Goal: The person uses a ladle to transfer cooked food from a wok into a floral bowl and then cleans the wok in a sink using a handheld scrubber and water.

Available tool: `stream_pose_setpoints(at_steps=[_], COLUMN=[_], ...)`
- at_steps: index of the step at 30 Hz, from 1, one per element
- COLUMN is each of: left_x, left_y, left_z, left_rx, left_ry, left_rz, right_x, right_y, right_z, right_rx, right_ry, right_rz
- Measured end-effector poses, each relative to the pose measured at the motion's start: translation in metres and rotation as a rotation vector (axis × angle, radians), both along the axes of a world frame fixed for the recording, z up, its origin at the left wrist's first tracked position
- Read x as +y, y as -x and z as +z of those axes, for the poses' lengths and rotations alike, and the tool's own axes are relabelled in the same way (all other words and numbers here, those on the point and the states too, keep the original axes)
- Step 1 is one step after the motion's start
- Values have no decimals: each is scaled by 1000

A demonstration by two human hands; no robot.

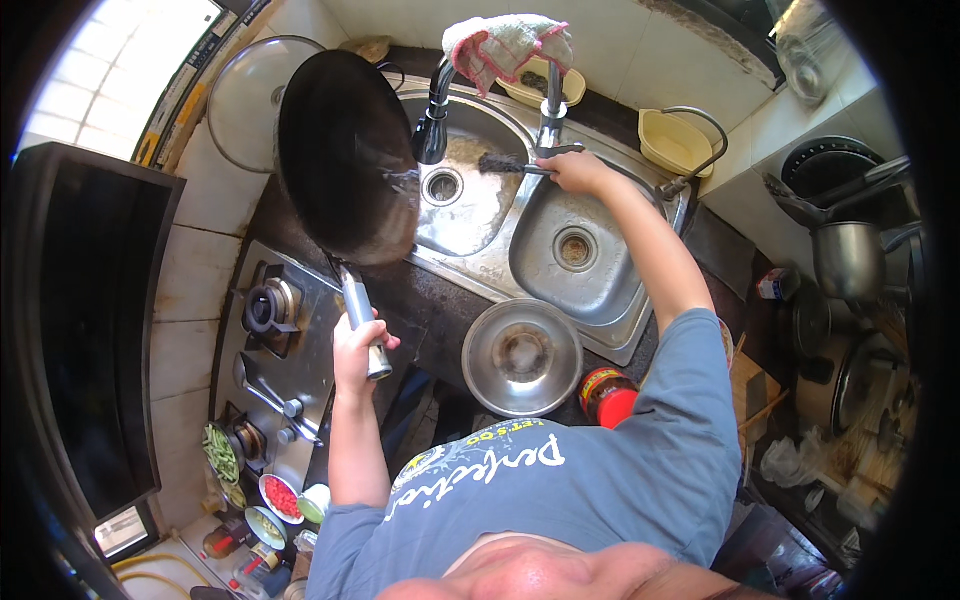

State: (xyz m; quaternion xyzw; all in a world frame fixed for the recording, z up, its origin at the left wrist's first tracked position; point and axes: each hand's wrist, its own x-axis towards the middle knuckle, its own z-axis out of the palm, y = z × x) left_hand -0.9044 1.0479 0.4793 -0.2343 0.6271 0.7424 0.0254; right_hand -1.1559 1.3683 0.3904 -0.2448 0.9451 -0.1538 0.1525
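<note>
My left hand [362, 350] is closed around the handle of a large black wok [345, 160]. The wok is tilted over the left side of the sink, its rim beside the faucet head [430, 138]. A wet, shiny streak shows inside the wok near that head. My right hand [573, 170] grips a dark-bristled brush [500, 163], whose head points left over the left basin [460, 215]. The same hand is right by the faucet base [552, 125]; I cannot tell whether its fingers touch the lever. Part of the left basin is hidden by the wok.
A metal bowl [522, 358] and a red-lidded jar [610, 398] stand before the right basin [575, 250]. To the left are a gas stove [285, 340] and a glass lid [240, 105]. A cloth [508, 48] drapes the faucet. Pots [848, 258] crowd the right.
</note>
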Motion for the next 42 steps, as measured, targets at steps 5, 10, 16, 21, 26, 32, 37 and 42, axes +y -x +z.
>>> stream_pose_setpoints(at_steps=[5, 10, 16, 21, 26, 32, 37, 42], left_x=[-1, -2, 1, 1, -1, -1, 4, 6], left_y=[-14, -22, -30, -29, -32, -31, -32, -38], left_z=[3, -18, -38, -41, -43, -42, -37, -42], left_rx=[-93, -230, -249, -250, -264, -276, -320, -369], left_ry=[-466, -891, -898, -922, -919, -903, -902, -920], left_rz=[-71, -134, -134, -162, -138, -122, -93, -60], right_x=[-8, 11, -9, 5, -16, -40, -122, -165], right_y=[-1, 33, 24, 25, 14, -8, -30, -50], right_z=[37, 2, 7, -29, 8, 9, -20, -43], right_rx=[59, -102, -174, 69, -142, 21, -156, -190], right_ry=[-178, 186, 183, 185, 120, 110, -169, -122], right_rz=[3, -83, -140, -44, -160, -145, -31, 231])
